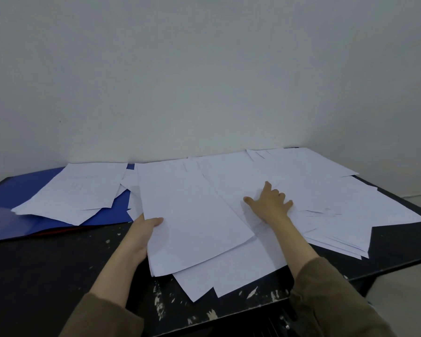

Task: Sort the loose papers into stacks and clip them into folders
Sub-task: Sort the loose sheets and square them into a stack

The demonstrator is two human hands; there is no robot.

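White loose papers (326, 190) lie spread over the right and middle of a black table (46, 263). My left hand (147, 226) grips the left edge of a small stack of sheets (192, 222), thumb on top, lifted slightly at that side. My right hand (270, 203) rests flat with fingers spread on the papers in the middle. An open blue folder (15, 193) lies at the far left with several white sheets (78, 190) on it.
A plain white wall (204, 69) stands directly behind the table. The table's front edge (228, 319) is chipped and runs close to my body. Papers overhang toward the right edge, where the floor shows beyond.
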